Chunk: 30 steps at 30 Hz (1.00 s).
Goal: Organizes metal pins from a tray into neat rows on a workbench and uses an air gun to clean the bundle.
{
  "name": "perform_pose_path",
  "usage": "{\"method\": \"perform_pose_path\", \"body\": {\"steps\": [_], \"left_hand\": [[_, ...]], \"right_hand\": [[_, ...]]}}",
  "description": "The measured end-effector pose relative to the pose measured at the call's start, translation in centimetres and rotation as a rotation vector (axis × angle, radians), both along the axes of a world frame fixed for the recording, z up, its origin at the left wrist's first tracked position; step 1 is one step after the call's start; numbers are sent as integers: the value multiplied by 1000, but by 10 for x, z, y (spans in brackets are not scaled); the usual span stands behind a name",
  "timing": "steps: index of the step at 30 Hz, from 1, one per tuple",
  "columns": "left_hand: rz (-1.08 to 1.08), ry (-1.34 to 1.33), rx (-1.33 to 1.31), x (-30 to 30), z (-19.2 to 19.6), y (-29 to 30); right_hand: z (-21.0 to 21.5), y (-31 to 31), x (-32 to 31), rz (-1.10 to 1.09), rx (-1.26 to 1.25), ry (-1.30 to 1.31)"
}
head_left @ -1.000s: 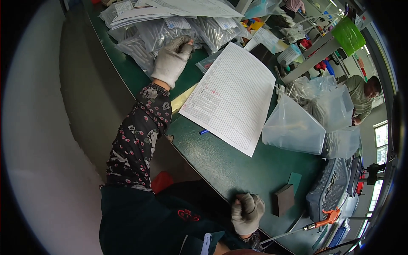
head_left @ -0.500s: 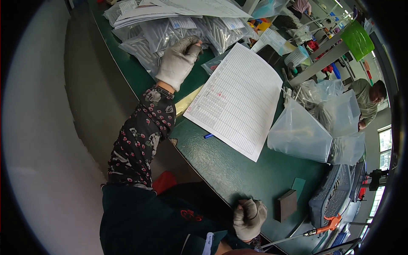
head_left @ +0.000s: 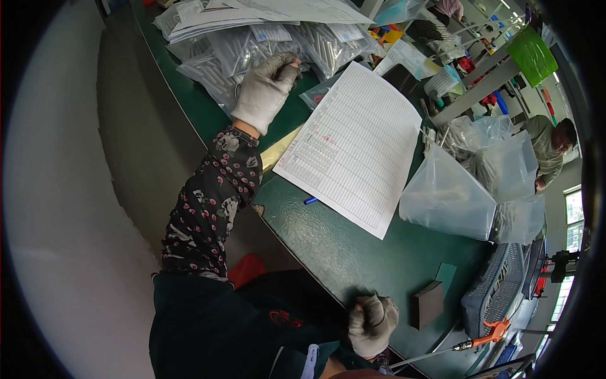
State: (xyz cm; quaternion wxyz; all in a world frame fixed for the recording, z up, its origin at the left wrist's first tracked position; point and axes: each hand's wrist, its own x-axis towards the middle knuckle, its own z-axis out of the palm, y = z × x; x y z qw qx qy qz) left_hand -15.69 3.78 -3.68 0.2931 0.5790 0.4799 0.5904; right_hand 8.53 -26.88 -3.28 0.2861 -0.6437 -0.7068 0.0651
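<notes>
My left hand (head_left: 265, 91) wears a white glove, dirty on the fingers. It rests at the near side of clear plastic bags (head_left: 218, 76) filled with metal tubes, its fingers curled in and nothing showing in them. Beside it, to the right, lies a large printed sheet (head_left: 353, 145) ruled in rows, with small red marks on it. My right hand (head_left: 374, 325), also gloved, is closed in a fist on the near table edge. Nothing shows in that fist either. A dark brown block (head_left: 429, 306) sits to its right, next to a flat green piece (head_left: 445, 278).
The green table (head_left: 328, 246) carries stacked papers (head_left: 265, 11) over the bags. A blue pen end (head_left: 310, 201) pokes from under the sheet. On the right stand translucent bins (head_left: 448, 196), a grey-blue basket (head_left: 492, 290) and an orange air gun (head_left: 492, 331). A co-worker (head_left: 549, 148) sits beyond.
Both hands hold the same place and shape. The whole view has shifted very slightly; nothing has been picked up or let go.
</notes>
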Motion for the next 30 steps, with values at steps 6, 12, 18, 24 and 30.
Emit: {"method": "perform_pose_path", "body": {"steps": [6, 12, 18, 24, 30], "left_hand": [[-9, -24, 5, 0, -1, -1], [2, 15, -19, 1, 2, -2], [-17, -14, -5, 0, 0, -1], [-16, -3, 15, 1, 0, -2], [0, 9, -4, 1, 0, -2]], "right_hand": [[-2, -1, 1, 1, -1, -2], [-1, -1, 1, 3, 6, 10], [-3, -1, 1, 3, 11, 19], [-5, -2, 1, -1, 23, 9], [-4, -1, 2, 8, 18, 1]]}}
